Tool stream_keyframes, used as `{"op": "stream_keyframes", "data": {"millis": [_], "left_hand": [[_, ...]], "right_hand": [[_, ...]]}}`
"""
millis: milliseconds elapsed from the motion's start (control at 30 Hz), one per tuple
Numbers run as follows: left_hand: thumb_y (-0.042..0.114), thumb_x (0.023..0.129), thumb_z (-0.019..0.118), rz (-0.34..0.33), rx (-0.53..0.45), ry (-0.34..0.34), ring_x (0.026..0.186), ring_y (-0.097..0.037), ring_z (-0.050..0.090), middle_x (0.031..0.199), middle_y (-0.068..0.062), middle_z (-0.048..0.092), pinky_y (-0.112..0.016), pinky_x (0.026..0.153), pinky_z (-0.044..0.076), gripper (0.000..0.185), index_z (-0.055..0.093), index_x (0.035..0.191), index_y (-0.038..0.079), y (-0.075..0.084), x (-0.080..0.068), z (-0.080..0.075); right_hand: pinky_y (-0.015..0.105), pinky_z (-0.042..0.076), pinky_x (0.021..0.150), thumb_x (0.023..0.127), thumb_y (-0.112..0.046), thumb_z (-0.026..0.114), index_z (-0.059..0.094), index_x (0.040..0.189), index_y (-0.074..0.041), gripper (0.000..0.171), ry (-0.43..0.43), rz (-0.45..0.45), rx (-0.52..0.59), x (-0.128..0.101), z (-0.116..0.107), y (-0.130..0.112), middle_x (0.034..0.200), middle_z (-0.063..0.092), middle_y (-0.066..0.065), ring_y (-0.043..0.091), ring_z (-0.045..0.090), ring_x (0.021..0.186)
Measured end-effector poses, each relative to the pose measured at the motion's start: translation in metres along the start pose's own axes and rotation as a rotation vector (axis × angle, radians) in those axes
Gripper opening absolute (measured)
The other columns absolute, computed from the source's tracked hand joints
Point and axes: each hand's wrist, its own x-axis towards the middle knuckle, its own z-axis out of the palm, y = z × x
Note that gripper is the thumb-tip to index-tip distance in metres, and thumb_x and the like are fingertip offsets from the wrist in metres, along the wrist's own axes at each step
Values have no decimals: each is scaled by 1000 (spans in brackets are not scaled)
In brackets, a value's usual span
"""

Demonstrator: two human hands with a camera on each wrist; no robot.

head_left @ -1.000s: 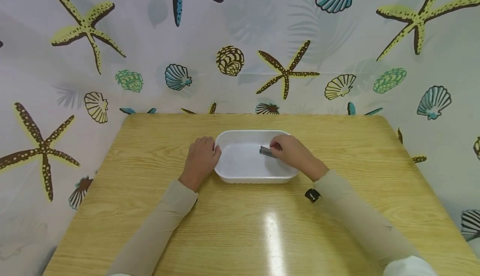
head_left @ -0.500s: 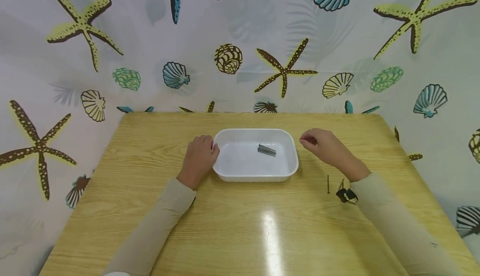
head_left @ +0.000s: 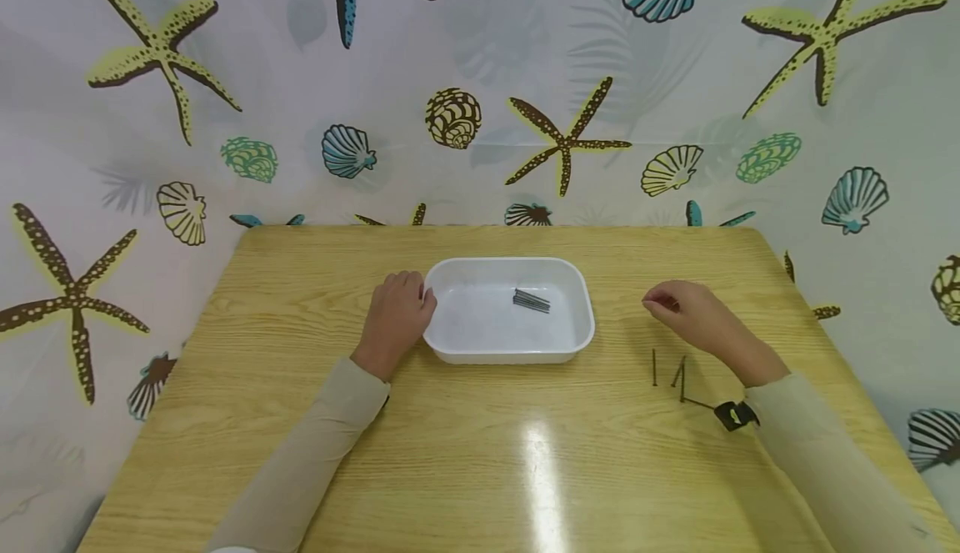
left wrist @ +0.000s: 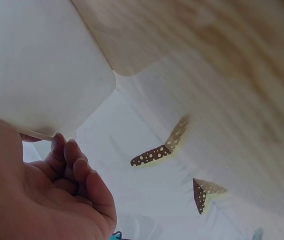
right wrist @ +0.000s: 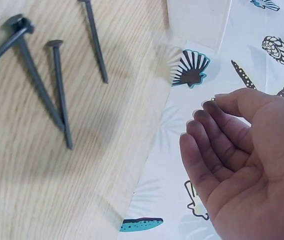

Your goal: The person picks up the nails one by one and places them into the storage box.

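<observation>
Closest to the near edge of the wood-grained surface (head_left: 450,461), two beige sleeves are seen, the left sleeve (head_left: 300,470) and the right sleeve (head_left: 832,470) being angled inward; a small black device (head_left: 727,416) is worn at the right wrist. Toward the right edge, four loose nails (head_left: 683,379) are scattered: one is set slightly apart on the left, two are laid with their tips meeting in a narrow V, and the fourth is crossed over the head of one of that pair. Beyond them, the right hand (head_left: 693,315) is raised over the surface, its fingers loosely bent and the thumb tip brought close to the forefinger. Midway between the left and right edges, nearer the far edge, a white tray (head_left: 510,359) is placed. Its left rim is pinched by the left hand (head_left: 396,318) between thumb and fingers. A bundle of nails (head_left: 532,301) is gathered side by side in the tray's right half. Past the far edge, a cloth (head_left: 420,178) printed with starfish and shells is hung.
</observation>
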Motion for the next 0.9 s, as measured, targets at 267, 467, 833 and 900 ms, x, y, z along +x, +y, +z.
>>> {"op": "stream_keyframes", "data": {"millis": [267,467,833,900], "left_hand": [[25,94,44,6,-4,7,65,-22,39,68,-3,42,-34,59,30,25,43,73,11,2,0,-2],[24,93,45,4,-5,5,65,-22,39,68,-3,42,-34,58,30,25,43,73,11,2,-1,-2],[24,93,46,5,-5,10,65,-22,39,68,-2,42,-34,59,31,24,44,73,11,2,-1,-2],[24,93,46,8,-3,14,65,-22,39,68,-2,42,-34,59,31,24,44,73,11,2,-1,-2]], "right_hand": [[46,47,79,96,-22,52,62,107,1,28,7,13,-14,-21,-1,23,97,62,9,25,59,89],[44,48,75,94,-16,55,62,107,2,23,-18,30,-22,-35,-1,29,94,62,7,24,59,86],[40,48,72,87,-3,60,63,104,1,18,-95,-60,-33,-39,18,23,97,60,9,23,58,86],[38,47,72,87,-2,59,63,104,-1,18,-118,-64,-38,-39,22,22,98,59,8,21,56,85]]}}
